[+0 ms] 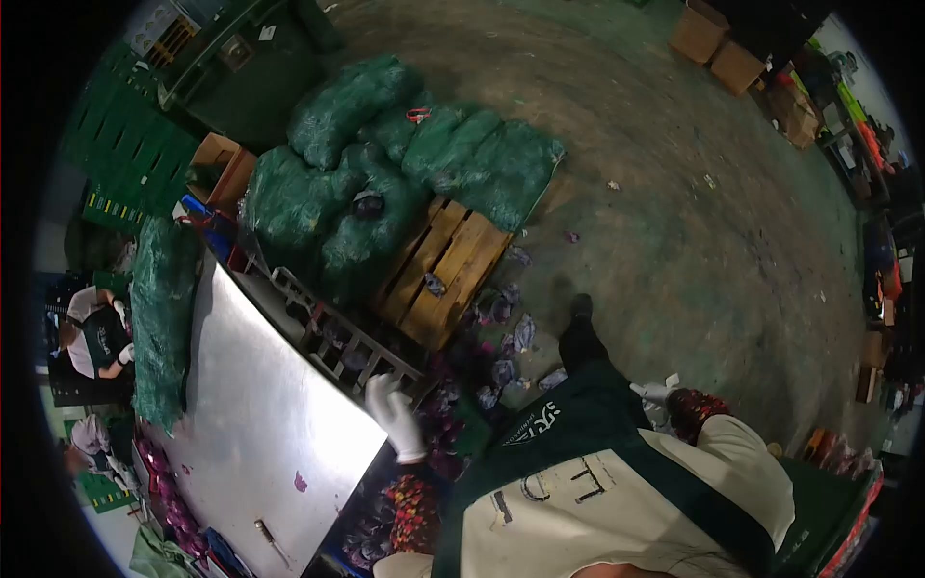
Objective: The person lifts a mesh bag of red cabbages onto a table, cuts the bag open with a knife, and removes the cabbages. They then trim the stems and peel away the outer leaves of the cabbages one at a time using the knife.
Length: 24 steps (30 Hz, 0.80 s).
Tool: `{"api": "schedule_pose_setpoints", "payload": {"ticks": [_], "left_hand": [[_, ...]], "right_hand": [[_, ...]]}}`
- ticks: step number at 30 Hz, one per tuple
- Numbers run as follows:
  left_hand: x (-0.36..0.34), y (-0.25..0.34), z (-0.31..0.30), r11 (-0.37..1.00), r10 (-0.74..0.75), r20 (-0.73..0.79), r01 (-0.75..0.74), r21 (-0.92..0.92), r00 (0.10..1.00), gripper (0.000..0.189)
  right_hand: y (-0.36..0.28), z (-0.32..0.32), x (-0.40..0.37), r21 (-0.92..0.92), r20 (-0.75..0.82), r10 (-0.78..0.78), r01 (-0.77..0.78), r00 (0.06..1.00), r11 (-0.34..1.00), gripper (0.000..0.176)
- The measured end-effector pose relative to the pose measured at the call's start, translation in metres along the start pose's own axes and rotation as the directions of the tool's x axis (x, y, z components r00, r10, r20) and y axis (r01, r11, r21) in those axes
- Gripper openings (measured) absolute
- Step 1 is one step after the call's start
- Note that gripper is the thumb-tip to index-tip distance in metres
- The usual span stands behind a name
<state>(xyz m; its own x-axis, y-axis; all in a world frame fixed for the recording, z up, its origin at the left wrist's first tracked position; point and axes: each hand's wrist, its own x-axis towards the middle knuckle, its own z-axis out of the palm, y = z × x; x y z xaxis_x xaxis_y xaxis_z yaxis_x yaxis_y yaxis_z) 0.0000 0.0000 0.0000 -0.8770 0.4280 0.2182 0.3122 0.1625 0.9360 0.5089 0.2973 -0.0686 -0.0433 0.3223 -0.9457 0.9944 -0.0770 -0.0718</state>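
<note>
My left hand point(393, 419), in a white glove, is raised by the corner of the shiny metal table point(260, 385). Its fingers are stretched out, slightly blurred, and I see nothing in them. In front of my apron, to the right, my right hand point(655, 392) is in a white glove too. Its fingers look curled, and a small pale thing shows beside them; I cannot make out what it is. On the table lies a knife point(262, 529) with a wooden handle. Purple cabbages point(366, 530) are heaped below the table's edge.
Green net sacks point(376, 193) are piled by a wooden pallet point(448, 265). Loose purple leaves point(523, 332) litter the floor. One long sack point(162, 318) lies along the table's far side, where two co-workers point(96, 332) are. A metal rack point(347, 337) adjoins the table.
</note>
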Motion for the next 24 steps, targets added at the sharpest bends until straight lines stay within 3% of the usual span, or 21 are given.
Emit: {"api": "schedule_pose_setpoints", "payload": {"ticks": [1,2,3,4,5,6,8,9,10,11,12,13,14,15,18,19,21,22,24], "left_hand": [[0.001,0.035,0.021,0.994,-0.043,0.087,0.052,-0.098,0.995,0.045],[-0.007,0.025,0.037,0.978,-0.097,0.199,0.131,-0.165,0.975,0.046],[-0.017,0.03,0.053,0.963,-0.221,0.323,0.259,-0.077,0.92,0.048],[-0.013,0.019,0.087,0.956,-0.27,0.398,0.293,0.003,0.877,0.05],[-0.014,0.009,0.113,0.941,-0.332,0.46,0.325,0.099,0.824,0.052],[-0.01,-0.006,0.138,0.907,-0.421,0.477,0.37,0.201,0.772,0.055],[-0.021,-0.053,0.156,0.796,-0.578,0.45,0.349,0.495,0.68,0.06],[-0.03,-0.073,0.156,0.699,-0.685,0.433,0.362,0.616,0.586,0.06],[-0.034,-0.119,0.157,0.634,-0.746,0.475,0.28,0.721,0.466,0.058],[-0.017,-0.08,0.172,0.486,-0.873,0.404,0.412,0.771,0.273,0.056],[-0.005,-0.068,0.185,0.455,-0.889,0.374,0.441,0.773,0.263,0.055],[0.004,-0.069,0.19,0.416,-0.908,0.334,0.476,0.774,0.251,0.055],[0.009,-0.072,0.2,0.479,-0.87,0.331,0.471,0.74,0.365,0.058],[0.018,-0.05,0.215,0.549,-0.833,0.306,0.611,0.571,0.462,0.061],[0.05,-0.019,0.262,0.518,-0.853,0.256,0.801,0.301,0.456,0.059],[0.057,-0.017,0.276,0.511,-0.858,0.244,0.794,0.329,0.451,0.057],[0.07,-0.013,0.305,0.418,-0.909,0.21,0.797,0.436,0.361,0.056],[0.064,-0.036,0.32,0.428,-0.903,0.184,0.795,0.429,0.387,0.051],[0.046,-0.091,0.352,0.496,-0.859,0.144,0.727,0.474,0.492,0.039]], "right_hand": [[-0.001,0.007,0.007,-0.049,-0.022,-0.005,0.004,1.0,0.999,0.071],[-0.003,0.02,0.014,-0.208,-0.086,-0.168,0.147,0.982,0.967,0.072],[0.012,0.044,0.039,-0.316,0.018,-0.336,0.325,0.942,0.892,0.072],[0.001,0.014,0.049,-0.357,-0.018,-0.225,0.204,0.974,0.912,0.07],[-0.023,-0.011,0.025,-0.307,-0.178,-0.231,0.169,0.957,0.937,0.07],[-0.016,-0.055,0.058,-0.326,-0.184,-0.255,0.185,0.949,0.927,0.07],[0.018,-0.083,0.127,-0.177,-0.205,-0.485,0.455,0.85,0.873,0.066],[0.008,-0.114,0.108,0.0,-0.179,-0.273,0.278,0.945,0.961,0.06],[0.032,-0.129,0.162,0.253,-0.185,-0.222,0.265,0.957,0.93,0.046],[0.025,-0.164,0.149,0.2,-0.351,-0.271,0.354,0.896,0.914,0.043],[0.054,-0.178,0.199,-0.133,-0.485,-0.48,0.48,0.731,0.867,0.04],[0.037,-0.209,0.195,-0.144,-0.477,-0.491,0.487,0.729,0.862,0.04],[0.016,-0.242,0.193,0.242,-0.444,-0.279,0.414,0.852,0.878,0.04],[-0.009,-0.27,0.191,0.589,-0.313,-0.082,0.262,0.946,0.765,0.041],[-0.082,-0.348,0.2,0.615,-0.286,-0.07,0.239,0.956,0.752,0.041],[-0.101,-0.371,0.21,0.58,-0.275,-0.099,0.247,0.956,0.776,0.041],[-0.149,-0.412,0.235,0.495,-0.304,-0.247,0.374,0.92,0.784,0.038],[-0.171,-0.436,0.238,0.424,-0.267,-0.315,0.404,0.911,0.81,0.038],[-0.177,-0.479,0.287,0.074,-0.25,-0.613,0.646,0.75,0.76,0.027]]}}
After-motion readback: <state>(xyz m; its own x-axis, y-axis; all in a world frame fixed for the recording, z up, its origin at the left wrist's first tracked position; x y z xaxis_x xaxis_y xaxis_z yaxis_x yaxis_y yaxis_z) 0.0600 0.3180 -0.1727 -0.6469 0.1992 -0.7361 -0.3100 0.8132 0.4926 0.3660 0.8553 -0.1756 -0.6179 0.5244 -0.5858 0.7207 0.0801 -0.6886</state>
